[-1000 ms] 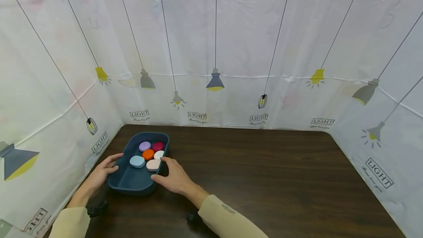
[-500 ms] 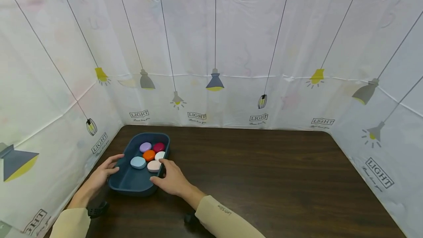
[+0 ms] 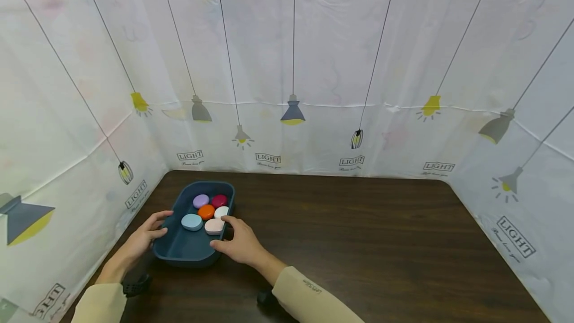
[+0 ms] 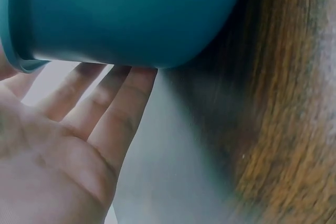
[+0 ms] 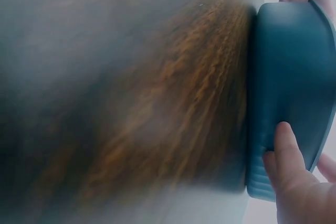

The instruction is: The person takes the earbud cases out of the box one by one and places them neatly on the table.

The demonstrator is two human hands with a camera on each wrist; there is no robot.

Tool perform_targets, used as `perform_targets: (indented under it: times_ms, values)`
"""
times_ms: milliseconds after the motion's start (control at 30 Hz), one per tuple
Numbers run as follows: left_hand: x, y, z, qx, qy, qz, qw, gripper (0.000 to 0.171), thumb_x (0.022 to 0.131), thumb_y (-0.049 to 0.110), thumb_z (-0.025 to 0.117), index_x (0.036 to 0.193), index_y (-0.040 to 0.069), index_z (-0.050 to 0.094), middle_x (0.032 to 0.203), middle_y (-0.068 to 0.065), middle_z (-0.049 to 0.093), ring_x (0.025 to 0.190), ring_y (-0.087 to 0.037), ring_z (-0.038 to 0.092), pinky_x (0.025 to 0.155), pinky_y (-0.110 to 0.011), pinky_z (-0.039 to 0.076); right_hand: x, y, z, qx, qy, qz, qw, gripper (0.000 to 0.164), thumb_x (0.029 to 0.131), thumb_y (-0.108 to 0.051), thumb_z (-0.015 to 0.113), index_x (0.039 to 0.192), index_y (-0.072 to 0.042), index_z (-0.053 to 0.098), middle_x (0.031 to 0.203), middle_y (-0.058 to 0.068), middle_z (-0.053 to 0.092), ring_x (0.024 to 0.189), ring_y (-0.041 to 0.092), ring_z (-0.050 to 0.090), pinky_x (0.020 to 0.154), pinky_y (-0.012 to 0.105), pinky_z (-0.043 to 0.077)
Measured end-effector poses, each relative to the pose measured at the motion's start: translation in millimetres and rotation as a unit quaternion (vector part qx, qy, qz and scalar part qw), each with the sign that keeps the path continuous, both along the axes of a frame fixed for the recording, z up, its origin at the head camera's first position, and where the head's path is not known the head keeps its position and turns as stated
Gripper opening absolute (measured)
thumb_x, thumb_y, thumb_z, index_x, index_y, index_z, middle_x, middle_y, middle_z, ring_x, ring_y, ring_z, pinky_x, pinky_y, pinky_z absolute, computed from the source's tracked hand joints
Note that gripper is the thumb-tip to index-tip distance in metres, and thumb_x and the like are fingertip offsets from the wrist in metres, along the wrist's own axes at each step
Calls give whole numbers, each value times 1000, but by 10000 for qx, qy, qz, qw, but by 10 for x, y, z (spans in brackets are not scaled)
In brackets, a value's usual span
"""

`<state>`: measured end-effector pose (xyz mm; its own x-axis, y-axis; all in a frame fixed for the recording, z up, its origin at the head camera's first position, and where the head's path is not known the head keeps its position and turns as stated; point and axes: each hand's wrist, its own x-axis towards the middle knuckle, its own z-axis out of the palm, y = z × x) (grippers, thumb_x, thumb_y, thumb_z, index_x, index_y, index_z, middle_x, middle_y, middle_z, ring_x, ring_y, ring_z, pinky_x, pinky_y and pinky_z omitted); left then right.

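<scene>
A deep blue tray (image 3: 179,248) with rounded corners stands at the table's left side. Several smooth, rounded pieces lie in it: lilac (image 3: 201,201), dark red (image 3: 219,201), orange (image 3: 206,212), light blue (image 3: 192,222), white (image 3: 221,212) and pale pink (image 3: 214,226); their kind is unclear. My left hand (image 3: 142,241) holds the tray's left wall, its long fingers (image 4: 119,114) against the outside. On the opposite side, my right hand (image 3: 244,244) grips the right wall near the rim. Two of its fingers (image 5: 287,153) press the outer face in the right wrist view.
The dark wooden table (image 3: 358,243) stretches away to the right of the tray. A pale curtain (image 3: 332,64) printed with hanging lamps encloses the table's back and sides. A black band (image 3: 136,285) sits at the left wrist.
The tray, with the pieces in it and both hands on it, has shifted slightly right. The whole view has also shifted a little. Both hands keep their hold.
</scene>
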<state>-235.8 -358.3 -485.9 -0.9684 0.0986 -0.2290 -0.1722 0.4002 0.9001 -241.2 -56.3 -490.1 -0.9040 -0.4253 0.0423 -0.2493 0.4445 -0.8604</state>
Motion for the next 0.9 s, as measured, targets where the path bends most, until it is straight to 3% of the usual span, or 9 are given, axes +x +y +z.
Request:
perform_targets:
  times_ms: [700,900]
  values:
    - [-30,238,19,-58,-171,-160,9997,57,108,23,48,158,12,22,157,-31,19,135,-53,35,101,-60,45,-15,320,-31,-42,-7,9,10000,66,90,-37,76,147,-14,51,148,8,52,123,27,53,105,52,44]
    - [-19,344,-1,-128,-160,-157,9997,56,108,23,48,156,14,23,158,-29,19,138,-53,31,104,-67,38,-5,438,-7,19,-112,14,9999,65,90,-36,76,146,-16,51,148,9,52,125,28,53,106,54,43]
